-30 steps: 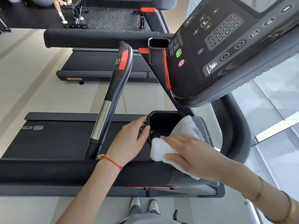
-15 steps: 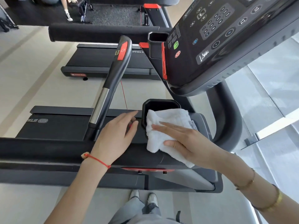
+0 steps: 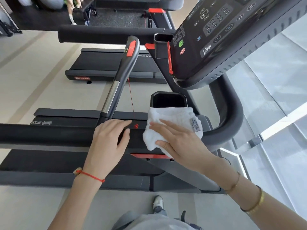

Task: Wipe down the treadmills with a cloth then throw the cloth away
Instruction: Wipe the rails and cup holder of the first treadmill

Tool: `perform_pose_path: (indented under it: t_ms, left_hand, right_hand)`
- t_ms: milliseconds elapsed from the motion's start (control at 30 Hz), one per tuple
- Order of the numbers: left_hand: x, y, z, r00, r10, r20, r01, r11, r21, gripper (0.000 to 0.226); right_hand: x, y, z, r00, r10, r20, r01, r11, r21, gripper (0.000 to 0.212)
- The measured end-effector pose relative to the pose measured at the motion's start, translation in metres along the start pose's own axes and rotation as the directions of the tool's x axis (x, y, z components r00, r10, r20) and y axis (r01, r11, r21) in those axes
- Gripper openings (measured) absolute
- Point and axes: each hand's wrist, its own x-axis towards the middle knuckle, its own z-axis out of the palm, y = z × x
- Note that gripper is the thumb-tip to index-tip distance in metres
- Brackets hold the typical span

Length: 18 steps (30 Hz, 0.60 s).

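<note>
A white cloth [image 3: 167, 118] with a small label lies on the near treadmill's dark side rail [image 3: 41, 135], just below the black cup holder [image 3: 168, 101]. My right hand [image 3: 181, 143] presses flat on the cloth, fingers spread, thumb under its lower edge. My left hand [image 3: 109, 143] rests open on the same rail, left of the cloth, fingers pointing at a small red clip [image 3: 136, 125]. The treadmill's console [image 3: 232, 35] hangs above at the upper right.
A black and silver handlebar [image 3: 121, 75] rises between my left hand and the console, with a thin red cord beside it. A second treadmill [image 3: 113, 63] stands behind. A person's legs show far back. A glass wall runs along the right.
My right hand has slid the cloth out of the cup holder and down onto the rail. My left hand has moved off the holder's rim and lies flatter on the rail.
</note>
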Motion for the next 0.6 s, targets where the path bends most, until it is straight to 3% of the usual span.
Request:
perform_pose_path:
  t_ms: [233, 400, 600]
  left_hand:
    - [-0.02, -0.027, -0.021, 0.999, -0.021, -0.042, 0.023, 0.999, 0.043, 0.024]
    - [-0.029, -0.053, -0.04, 0.999, -0.023, -0.034, 0.024, 1.0, 0.02, 0.027]
    - [-0.036, -0.082, -0.059, 1.0, 0.021, 0.018, -0.021, 1.0, 0.014, 0.031]
  right_hand:
    - [0.02, -0.037, 0.022, 0.992, 0.102, -0.073, -0.11, 0.987, -0.114, 0.051]
    - [0.054, -0.079, 0.04, 0.988, 0.146, -0.048, -0.152, 0.978, -0.145, 0.051]
    - [0.049, -0.08, 0.025, 0.991, 0.135, -0.012, -0.136, 0.99, -0.041, 0.049]
